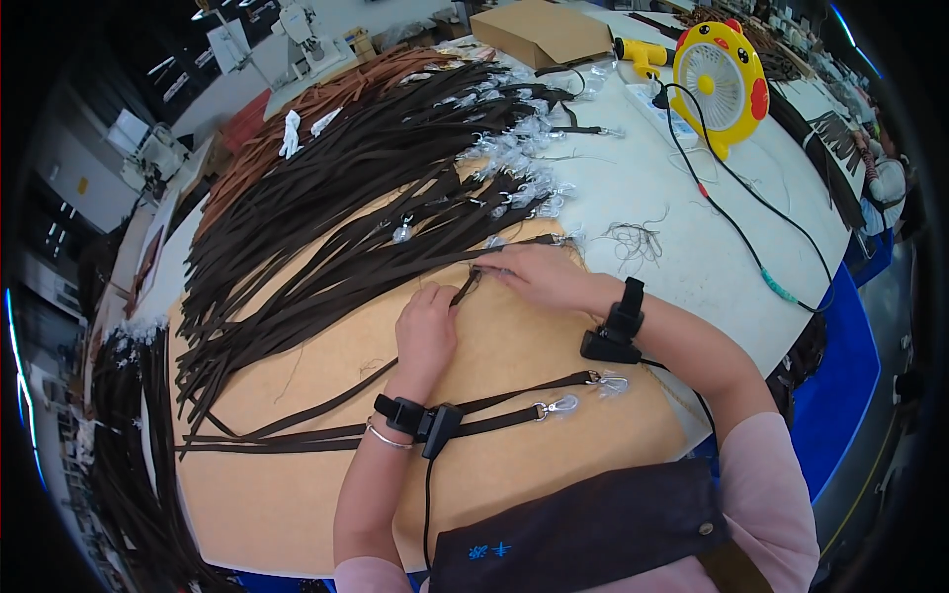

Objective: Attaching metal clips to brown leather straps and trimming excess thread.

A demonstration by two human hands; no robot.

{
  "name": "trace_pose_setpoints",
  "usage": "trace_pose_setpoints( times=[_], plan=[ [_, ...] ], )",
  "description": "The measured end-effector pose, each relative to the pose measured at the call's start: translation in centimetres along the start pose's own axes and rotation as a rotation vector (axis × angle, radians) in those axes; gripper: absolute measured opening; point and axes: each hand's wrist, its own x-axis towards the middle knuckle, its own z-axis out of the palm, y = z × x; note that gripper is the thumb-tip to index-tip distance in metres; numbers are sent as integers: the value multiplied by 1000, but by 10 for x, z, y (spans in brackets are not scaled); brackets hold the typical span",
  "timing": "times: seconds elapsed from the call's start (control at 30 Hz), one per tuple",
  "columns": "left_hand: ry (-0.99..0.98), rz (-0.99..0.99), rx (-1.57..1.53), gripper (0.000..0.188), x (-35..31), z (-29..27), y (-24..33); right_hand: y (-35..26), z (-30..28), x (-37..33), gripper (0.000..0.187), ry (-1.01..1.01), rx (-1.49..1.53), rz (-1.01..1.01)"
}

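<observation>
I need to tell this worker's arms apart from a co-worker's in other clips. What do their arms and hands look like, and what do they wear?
Both hands, left hand and right hand, are bare, without gloves. Each wrist carries a black strap with a small black box: the left wrist device trails a thin black cable toward the body, beside a thin silver bangle. The right wrist device sits alike. Pale pink sleeves are pushed up above the elbows.

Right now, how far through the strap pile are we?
Two dark straps with metal clasps lie apart near the person, seemingly done. In hand: left hand and right hand pinch one strap's end on the tan board. Left: the large heap of dark straps behind, plus brown ones.
</observation>
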Motion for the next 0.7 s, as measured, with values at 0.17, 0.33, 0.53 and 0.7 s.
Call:
trace_pose_setpoints(
  times=[0.17, 0.33, 0.53, 0.7],
  plan=[
    [-127, 226, 95, 22, -21, -19, 18, 57, -39, 7, 28, 126, -205, 192],
    [-124, 234, 14, 22, -40, -25, 46, -2, -48, -21, 23, 189, -94, 114],
    [-154, 9, -253, 26, -40, -14, 43, -30, -34, -68, 23, -172, 136, 88],
    [-193, -142, -445, 27, -24, 1, 55, -27, -26, -65, 31, -166, 218, 185]
  ],
)
